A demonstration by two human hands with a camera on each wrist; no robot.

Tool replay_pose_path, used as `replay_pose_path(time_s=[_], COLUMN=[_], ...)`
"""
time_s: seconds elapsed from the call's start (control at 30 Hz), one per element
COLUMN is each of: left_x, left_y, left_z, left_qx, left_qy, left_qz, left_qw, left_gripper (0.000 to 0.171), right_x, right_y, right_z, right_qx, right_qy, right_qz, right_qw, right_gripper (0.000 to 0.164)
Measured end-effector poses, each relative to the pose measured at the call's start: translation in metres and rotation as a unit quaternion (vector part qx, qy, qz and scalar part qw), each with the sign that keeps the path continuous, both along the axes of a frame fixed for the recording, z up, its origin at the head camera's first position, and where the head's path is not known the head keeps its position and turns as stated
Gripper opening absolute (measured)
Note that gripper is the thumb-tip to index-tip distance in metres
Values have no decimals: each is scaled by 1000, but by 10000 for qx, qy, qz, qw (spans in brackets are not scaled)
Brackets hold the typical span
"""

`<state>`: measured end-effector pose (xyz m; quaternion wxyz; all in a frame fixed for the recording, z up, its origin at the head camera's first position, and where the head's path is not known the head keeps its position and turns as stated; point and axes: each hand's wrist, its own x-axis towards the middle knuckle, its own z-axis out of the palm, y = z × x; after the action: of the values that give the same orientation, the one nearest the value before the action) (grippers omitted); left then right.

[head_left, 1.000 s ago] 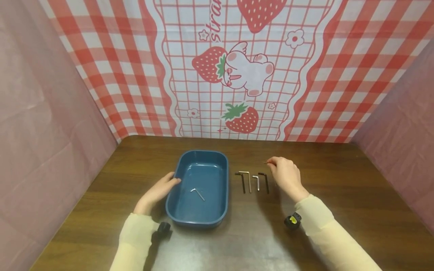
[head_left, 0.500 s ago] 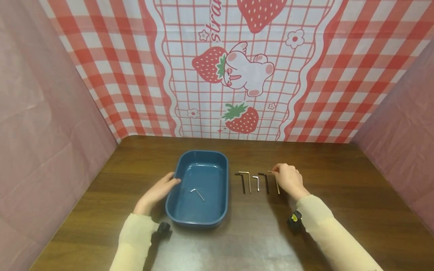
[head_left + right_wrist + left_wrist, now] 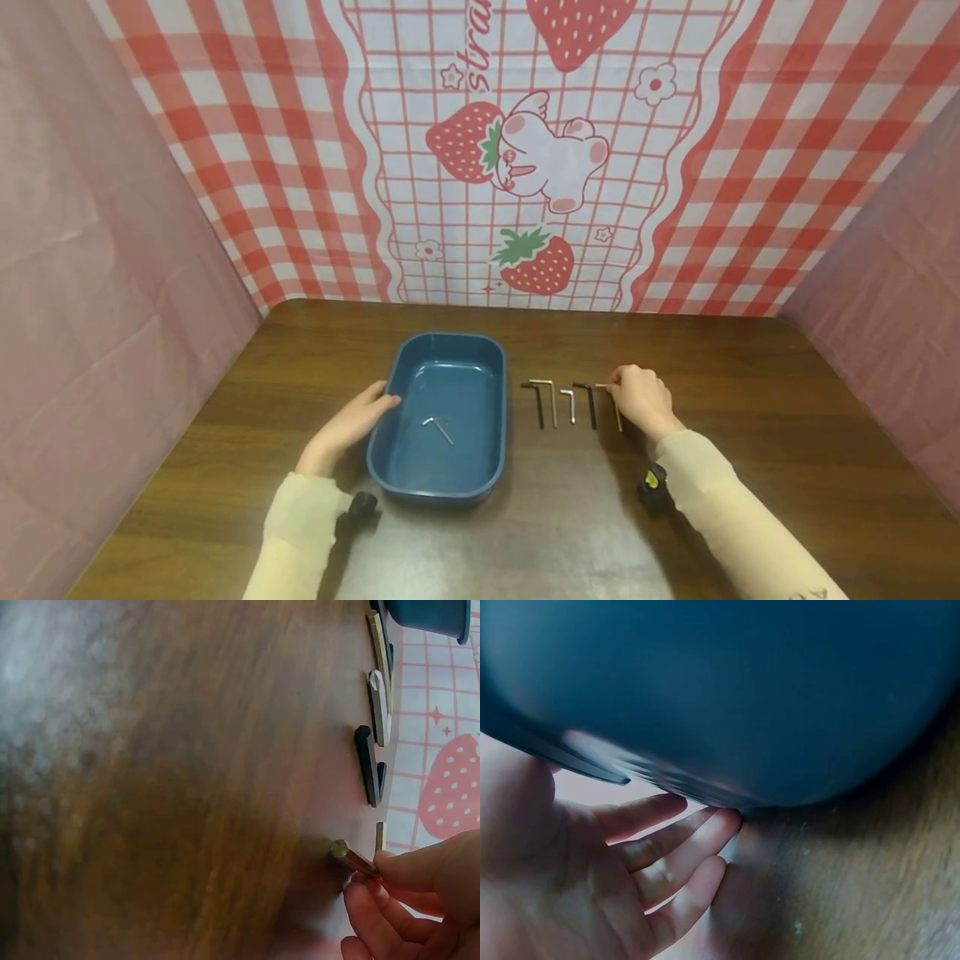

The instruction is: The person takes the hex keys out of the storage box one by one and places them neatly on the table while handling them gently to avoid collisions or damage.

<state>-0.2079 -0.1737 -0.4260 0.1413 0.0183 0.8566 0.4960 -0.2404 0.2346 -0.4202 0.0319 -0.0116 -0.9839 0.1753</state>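
Observation:
My right hand (image 3: pixel 641 400) pinches a brass hex key (image 3: pixel 354 857) between thumb and fingers, low at the right end of a row of hex keys. To its left lie a black hex key (image 3: pixel 592 407), a short silver hex key (image 3: pixel 572 405), a longer brass hex key (image 3: pixel 554 406) and another black hex key (image 3: pixel 539 407). A silver hex key (image 3: pixel 442 431) lies inside the blue tray (image 3: pixel 496 417). My left hand (image 3: pixel 352 425) holds the tray's left side, thumb over the rim. Its fingers (image 3: pixel 694 851) touch the outer wall in the left wrist view.
Everything stands on a brown wooden table (image 3: pixel 540 542). A red-and-white strawberry cloth (image 3: pixel 555 167) hangs behind its far edge. Pink curtains (image 3: pixel 112 250) close off both sides.
My right hand has moved right and nearer, bringing the brass hex key down beside the black one; more of the key shows now. The left hand and tray have stayed put.

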Motion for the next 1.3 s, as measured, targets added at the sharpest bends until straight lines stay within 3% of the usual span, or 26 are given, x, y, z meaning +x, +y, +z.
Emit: replay_pose_path(time_s=[1.03,1.3], left_x=[-1,-1], left_y=[0,-1], left_z=[-1,-2], left_qx=[-16,-47], left_qy=[-15,-90], left_qz=[-10,28], left_qw=[10000,9999], left_gripper=[56,57], right_x=[3,5], right_y=[-5,-13], right_z=[-1,0], right_qx=[183,237], right_qy=[51,668], right_qz=[-72,-67], right_qw=[9998,9975], right_gripper=[12,10])
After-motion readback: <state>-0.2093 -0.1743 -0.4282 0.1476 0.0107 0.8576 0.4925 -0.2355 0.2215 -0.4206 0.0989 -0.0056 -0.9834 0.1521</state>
